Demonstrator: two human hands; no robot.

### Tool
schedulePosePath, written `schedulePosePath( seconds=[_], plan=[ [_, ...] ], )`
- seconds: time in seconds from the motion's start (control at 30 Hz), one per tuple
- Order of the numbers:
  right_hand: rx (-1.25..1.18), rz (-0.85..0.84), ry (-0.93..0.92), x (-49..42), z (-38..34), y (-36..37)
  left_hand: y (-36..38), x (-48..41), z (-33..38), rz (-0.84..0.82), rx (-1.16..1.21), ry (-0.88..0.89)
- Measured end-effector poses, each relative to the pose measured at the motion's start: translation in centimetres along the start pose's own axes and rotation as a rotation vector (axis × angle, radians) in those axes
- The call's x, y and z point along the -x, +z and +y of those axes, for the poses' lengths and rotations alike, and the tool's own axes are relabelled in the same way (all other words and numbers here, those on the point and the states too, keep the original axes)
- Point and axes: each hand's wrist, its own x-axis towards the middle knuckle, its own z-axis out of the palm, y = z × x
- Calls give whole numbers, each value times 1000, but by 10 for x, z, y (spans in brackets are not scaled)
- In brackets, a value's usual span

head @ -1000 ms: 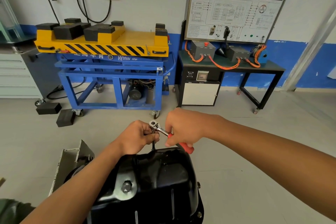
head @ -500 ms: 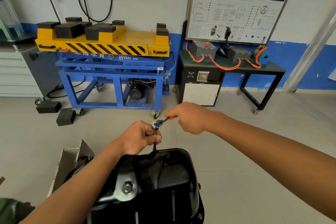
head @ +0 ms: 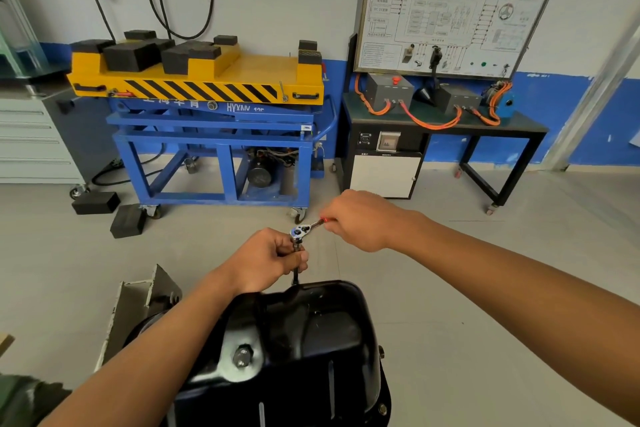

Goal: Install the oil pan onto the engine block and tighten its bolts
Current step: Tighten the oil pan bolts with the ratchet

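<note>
Fingers [head: 290,251]: left hand [head: 266,258] pinches extension [head: 295,276] above oil pan [head: 322,333] | right hand [head: 360,220] seemingly grips ratchet [head: 302,229]

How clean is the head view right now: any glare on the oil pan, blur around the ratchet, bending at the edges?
Head view: light soft and even, shadows faint; the oil pan shows pale glare on its curves, nothing washed out; the ratchet, left hand and right hand are sharp; the wide lens bends the pillar at right; the board's print is unreadable.

Automotive training workshop: lift cart [head: 221,87], trainer board [head: 453,3]
</note>
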Motion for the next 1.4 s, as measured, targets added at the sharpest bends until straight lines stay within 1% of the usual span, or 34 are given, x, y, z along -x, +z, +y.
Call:
schedulePosePath(
  seconds=[0.07,0.23,0.37,0.57,0.8,0.9,1.13,1.4],
  plan=[
    [-5,9,-7,4,1,-4,0,0,0,6,10,-8],
    [-103,-14,-39,12,3,-7,0,2,4,1,-4,8],
    [-59,-35,-13,17,-5,-6,0,4,7,-5,-10,19],
    [-39,10,-6,21,-25,-9,-1,5,8,1,-36,40],
    [-139,42,-59,12,-46,-3,-1,1,2,33,-55,66],
    [-162,27,-68,9,-47,-3,-2,2,2,30,-46,70],
    [-57,-65,-59,14,-32,-12,-1,2,3,-34,12,73],
    [63,-21,-7,15,-25,-12,-1,1,1,-60,35,47]
  ],
)
